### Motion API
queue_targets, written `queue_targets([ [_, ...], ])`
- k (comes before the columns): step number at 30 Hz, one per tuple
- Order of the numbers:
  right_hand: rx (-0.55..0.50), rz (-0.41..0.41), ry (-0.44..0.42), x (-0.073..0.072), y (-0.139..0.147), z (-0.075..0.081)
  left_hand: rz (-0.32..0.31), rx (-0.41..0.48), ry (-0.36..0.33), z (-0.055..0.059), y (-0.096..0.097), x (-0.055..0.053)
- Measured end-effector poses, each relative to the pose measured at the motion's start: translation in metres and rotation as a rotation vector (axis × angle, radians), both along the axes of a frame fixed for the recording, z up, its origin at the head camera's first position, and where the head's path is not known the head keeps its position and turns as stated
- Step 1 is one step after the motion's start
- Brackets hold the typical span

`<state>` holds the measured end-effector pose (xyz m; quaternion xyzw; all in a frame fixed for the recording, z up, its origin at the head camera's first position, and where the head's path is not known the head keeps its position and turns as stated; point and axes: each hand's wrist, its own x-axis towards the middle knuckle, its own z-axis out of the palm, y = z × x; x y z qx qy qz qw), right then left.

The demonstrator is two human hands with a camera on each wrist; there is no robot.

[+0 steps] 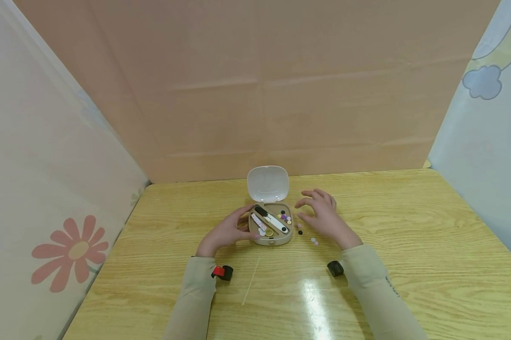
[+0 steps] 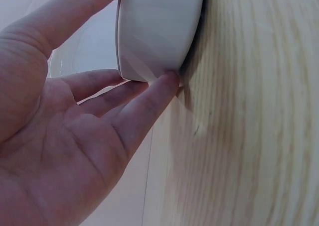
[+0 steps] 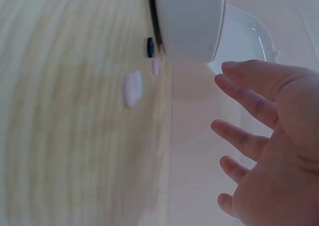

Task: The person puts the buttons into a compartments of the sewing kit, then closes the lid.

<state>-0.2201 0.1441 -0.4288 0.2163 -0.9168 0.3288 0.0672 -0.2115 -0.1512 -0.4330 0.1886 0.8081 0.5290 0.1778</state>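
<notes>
My left hand grips the left side of a small beige compartment box, thumb at the front and fingers behind. In the left wrist view its fingertips touch the box's pale wall. The translucent lid stands raised. Inside lie a white-and-black folding tool set diagonally, a white-and-pink strip, a gold ring-shaped piece and several coloured buttons. My right hand hovers right of the box, fingers spread and slightly bent, nothing held.
Loose buttons lie on the table right of the box: a black one, a pink one and a pale pair. A thin pale stick lies in front. Wrist-camera mounts sit beneath the wrists. A brown backdrop stands behind.
</notes>
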Motion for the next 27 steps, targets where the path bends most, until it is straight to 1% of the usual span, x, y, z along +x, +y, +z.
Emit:
queue_targets([
  [10, -0.001, 0.010, -0.029, -0.001, 0.006, -0.006, -0.006, 0.001, 0.002, -0.001, 0.000, 0.000],
  [16, 0.014, 0.038, -0.093, -0.002, 0.009, -0.012, -0.005, -0.006, 0.004, 0.000, 0.000, 0.001],
  [22, 0.017, 0.063, -0.128, -0.004, 0.013, -0.019, -0.009, -0.001, 0.006, 0.002, 0.000, 0.003],
  [27, 0.003, 0.076, -0.170, -0.005, 0.016, -0.023, -0.006, -0.006, 0.000, 0.001, 0.000, 0.001],
])
